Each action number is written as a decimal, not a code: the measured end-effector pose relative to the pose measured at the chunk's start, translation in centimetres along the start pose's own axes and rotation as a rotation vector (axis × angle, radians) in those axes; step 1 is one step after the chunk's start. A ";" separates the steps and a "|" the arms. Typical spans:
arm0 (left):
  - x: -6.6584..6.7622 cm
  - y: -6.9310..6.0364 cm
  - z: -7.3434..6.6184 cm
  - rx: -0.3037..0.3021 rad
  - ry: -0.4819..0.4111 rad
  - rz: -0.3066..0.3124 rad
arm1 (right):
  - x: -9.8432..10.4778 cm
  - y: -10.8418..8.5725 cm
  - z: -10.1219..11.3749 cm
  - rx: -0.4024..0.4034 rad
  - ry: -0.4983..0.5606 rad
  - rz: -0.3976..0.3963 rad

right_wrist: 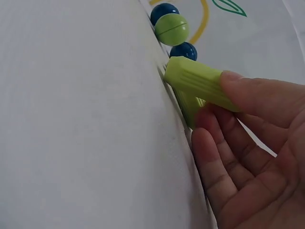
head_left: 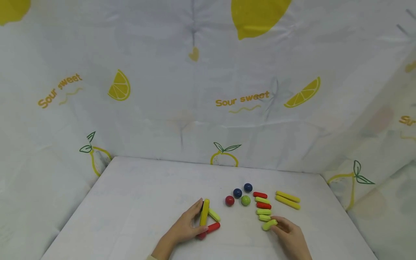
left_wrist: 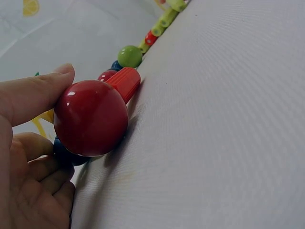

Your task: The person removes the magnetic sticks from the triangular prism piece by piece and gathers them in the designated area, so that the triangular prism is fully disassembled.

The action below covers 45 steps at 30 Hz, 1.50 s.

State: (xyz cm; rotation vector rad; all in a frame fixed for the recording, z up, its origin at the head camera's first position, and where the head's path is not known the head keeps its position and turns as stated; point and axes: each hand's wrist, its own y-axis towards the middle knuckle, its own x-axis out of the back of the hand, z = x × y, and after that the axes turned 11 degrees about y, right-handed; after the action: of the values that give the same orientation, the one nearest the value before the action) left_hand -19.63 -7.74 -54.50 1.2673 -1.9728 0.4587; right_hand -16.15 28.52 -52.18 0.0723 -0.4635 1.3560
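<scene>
My left hand (head_left: 185, 225) holds a yellow stick (head_left: 204, 213) between thumb and fingers. By its thumb sits a red ball (head_left: 201, 235), large in the left wrist view (left_wrist: 90, 118), touching a red stick (head_left: 213, 227). A light green stick (head_left: 214, 215) lies right of the yellow one, and a dark blue ball (left_wrist: 69, 151) shows by the fingers in the left wrist view. My right hand (head_left: 290, 236) pinches a light green stick (head_left: 269, 225), also seen in the right wrist view (right_wrist: 200, 82), near the lower end of a column of short sticks.
Several short red and green sticks (head_left: 263, 206) form a column right of centre, with two long yellow sticks (head_left: 287, 202) beyond. Two blue balls (head_left: 248, 187), a red ball (head_left: 229, 200) and a green ball (head_left: 245, 200) stand between the hands, farther back. A patterned cloth surrounds the white table (head_left: 130, 202).
</scene>
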 end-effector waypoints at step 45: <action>0.8 -0.6 0.2 -0.027 0.039 0.054 | -14.7 -0.4 9.5 0.389 0.259 0.607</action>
State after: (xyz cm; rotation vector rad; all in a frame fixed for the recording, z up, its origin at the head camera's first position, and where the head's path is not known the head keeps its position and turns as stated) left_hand -19.41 -8.62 -54.15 1.1821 -1.9777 0.4779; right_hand -20.47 11.91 -48.83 0.0773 0.0150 2.0097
